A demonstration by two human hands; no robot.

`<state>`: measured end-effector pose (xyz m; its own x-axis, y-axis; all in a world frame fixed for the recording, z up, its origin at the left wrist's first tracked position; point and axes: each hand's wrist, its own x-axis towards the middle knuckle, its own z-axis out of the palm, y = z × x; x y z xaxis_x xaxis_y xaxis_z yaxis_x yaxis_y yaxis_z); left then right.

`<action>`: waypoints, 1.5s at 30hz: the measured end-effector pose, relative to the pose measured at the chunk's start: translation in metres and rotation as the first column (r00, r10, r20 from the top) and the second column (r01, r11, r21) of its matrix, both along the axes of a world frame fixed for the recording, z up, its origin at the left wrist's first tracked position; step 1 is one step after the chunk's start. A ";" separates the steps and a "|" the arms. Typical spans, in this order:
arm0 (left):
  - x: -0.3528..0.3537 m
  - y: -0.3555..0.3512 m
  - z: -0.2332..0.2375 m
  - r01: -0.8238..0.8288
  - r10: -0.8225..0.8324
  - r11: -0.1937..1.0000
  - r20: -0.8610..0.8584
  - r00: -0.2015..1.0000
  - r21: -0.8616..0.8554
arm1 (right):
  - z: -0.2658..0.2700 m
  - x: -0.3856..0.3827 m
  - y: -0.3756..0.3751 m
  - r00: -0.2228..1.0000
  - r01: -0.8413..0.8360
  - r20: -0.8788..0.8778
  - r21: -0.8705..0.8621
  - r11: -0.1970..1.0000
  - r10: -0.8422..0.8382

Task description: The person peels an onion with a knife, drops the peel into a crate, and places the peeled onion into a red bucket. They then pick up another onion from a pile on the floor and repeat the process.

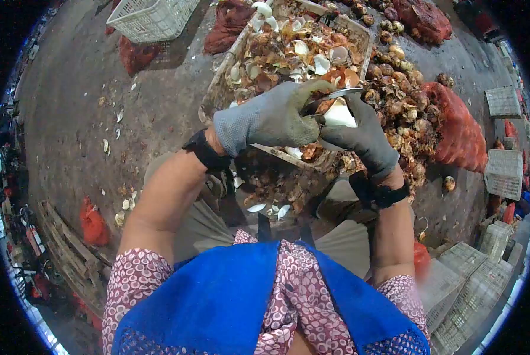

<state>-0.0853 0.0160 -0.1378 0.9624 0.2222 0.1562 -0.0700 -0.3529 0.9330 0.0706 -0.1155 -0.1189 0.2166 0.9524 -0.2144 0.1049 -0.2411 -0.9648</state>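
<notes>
Both my hands wear grey work gloves and meet above a crate of peelings. A partly peeled onion (340, 113), white with some brown skin left, sits between them. My right hand (364, 131) is closed on it, thumb below and fingers on the far side. My left hand (288, 115), its glove stained yellowish, has its fingers curled in against the onion's left side. From those fingers a short knife blade (346, 92) points right, across the top of the onion. The handle is mostly hidden in the glove.
Beneath my hands stands a crate (223, 77) full of onion skins and pieces. Unpeeled onions (404, 112) are heaped to its right beside a red mesh sack (460, 130). A white basket (149, 21) stands at upper left, wooden boards (69, 248) at lower left, and stacked crates (463, 284) at lower right.
</notes>
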 end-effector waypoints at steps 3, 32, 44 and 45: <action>0.000 -0.002 -0.007 -0.030 0.033 0.998 -0.056 0.998 0.058 | -0.008 0.001 -0.001 0.999 -0.037 0.033 0.016 0.999 0.036; 0.018 0.003 -0.005 -0.208 0.452 0.813 -0.365 0.814 0.544 | -0.017 -0.003 0.020 0.903 0.423 -0.145 0.143 0.895 -0.404; -0.008 0.003 0.001 -0.058 -0.156 0.907 -0.458 0.875 -0.418 | -0.013 0.029 -0.023 0.939 0.133 -0.323 0.022 0.991 -0.119; -0.007 0.004 0.002 -0.083 -0.053 0.950 -0.417 0.907 -0.301 | -0.015 0.034 -0.023 0.936 0.150 -0.325 0.015 0.989 -0.137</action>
<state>-0.0924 0.0203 -0.1357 0.9191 0.2079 -0.3347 0.3507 -0.0441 0.9355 0.1042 -0.1380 -0.1342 0.2767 0.9254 -0.2590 -0.2455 -0.1925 -0.9501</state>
